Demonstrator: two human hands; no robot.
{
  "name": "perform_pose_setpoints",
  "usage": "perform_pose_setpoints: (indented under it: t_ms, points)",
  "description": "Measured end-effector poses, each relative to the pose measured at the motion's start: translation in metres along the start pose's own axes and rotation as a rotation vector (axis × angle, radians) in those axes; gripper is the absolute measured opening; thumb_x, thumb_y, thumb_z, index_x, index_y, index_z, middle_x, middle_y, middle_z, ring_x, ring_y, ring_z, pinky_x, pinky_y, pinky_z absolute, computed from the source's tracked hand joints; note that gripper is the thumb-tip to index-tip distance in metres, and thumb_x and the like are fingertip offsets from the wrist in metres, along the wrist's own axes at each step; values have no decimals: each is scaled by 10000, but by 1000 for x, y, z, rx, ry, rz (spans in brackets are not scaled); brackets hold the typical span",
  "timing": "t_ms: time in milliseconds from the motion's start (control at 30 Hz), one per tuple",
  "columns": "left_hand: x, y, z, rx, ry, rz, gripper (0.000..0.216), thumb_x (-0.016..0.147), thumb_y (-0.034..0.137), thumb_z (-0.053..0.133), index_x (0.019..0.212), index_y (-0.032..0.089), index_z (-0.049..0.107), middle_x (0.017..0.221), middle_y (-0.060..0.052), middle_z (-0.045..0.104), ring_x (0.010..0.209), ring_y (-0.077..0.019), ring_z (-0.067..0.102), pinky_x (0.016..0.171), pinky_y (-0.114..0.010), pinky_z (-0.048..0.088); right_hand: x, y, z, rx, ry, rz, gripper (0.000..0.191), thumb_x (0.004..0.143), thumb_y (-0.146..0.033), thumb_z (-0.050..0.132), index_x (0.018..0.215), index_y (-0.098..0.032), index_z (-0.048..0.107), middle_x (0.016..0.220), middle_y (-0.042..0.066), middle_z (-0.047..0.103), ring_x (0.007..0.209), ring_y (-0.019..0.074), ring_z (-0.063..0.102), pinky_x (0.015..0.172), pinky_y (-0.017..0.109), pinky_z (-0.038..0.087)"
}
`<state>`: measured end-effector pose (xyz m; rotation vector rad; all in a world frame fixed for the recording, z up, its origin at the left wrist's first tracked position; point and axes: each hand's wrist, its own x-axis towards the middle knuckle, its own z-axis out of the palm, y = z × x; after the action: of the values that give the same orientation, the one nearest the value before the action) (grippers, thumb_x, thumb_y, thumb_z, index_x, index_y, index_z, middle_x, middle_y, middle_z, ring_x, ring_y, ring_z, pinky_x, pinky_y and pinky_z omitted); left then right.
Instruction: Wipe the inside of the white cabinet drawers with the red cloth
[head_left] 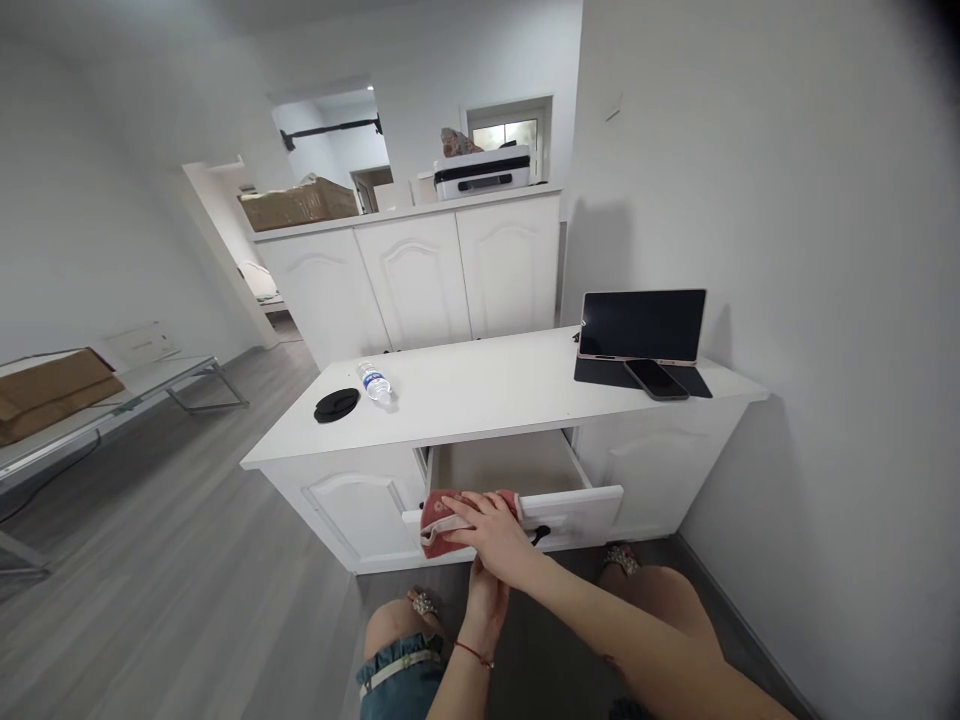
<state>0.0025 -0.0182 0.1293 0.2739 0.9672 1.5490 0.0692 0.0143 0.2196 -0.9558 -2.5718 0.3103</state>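
I am low in front of a white cabinet (pixel 487 390) whose middle drawer (pixel 585 505) is pulled out and looks empty inside. A red cloth (pixel 433 527) hangs over the left part of the drawer's front edge. My right hand (pixel 491 535) lies on the cloth with its fingers stretched flat, pressing it against the edge. My left hand (pixel 486 600), with a red string on the wrist, is just beneath the right one, close to the drawer front. Its fingers are hidden behind the right hand.
On the cabinet top lie a small water bottle (pixel 374 383), a black round lid (pixel 336 405), a propped tablet (pixel 643 325) and a phone (pixel 656 379). The wall is close on the right. A taller white cabinet (pixel 420 275) stands behind, and a glass table (pixel 112 395) with cardboard stands at the left.
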Motion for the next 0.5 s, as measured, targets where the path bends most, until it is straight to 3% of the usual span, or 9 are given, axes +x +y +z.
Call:
perform_pose_setpoints:
  t_ms: [233,367,500]
  points:
    - [-1,-4,-4,-107,36,-126,173,716,62,739,816,195,688,833,-39,705,699,-143,672,679,-250,545,-42,29,-18,-54,50,84,405,963,-227,546,1296,-432,650,1656,-77,324,1480,295,311,1186,570,242]
    - [0,-3,-5,-86,53,-160,225,687,56,796,817,190,670,815,-5,687,652,-82,636,676,-187,520,-74,54,-24,-135,103,124,567,904,-64,494,1296,-442,650,1633,-64,371,1474,283,342,1171,588,259]
    - [-1,-2,-5,-61,10,-162,212,699,132,832,763,188,638,810,-12,680,684,-89,649,703,-184,526,-109,79,-26,-259,216,163,670,832,31,432,1241,-429,696,1581,-45,461,1462,273,375,1167,578,278]
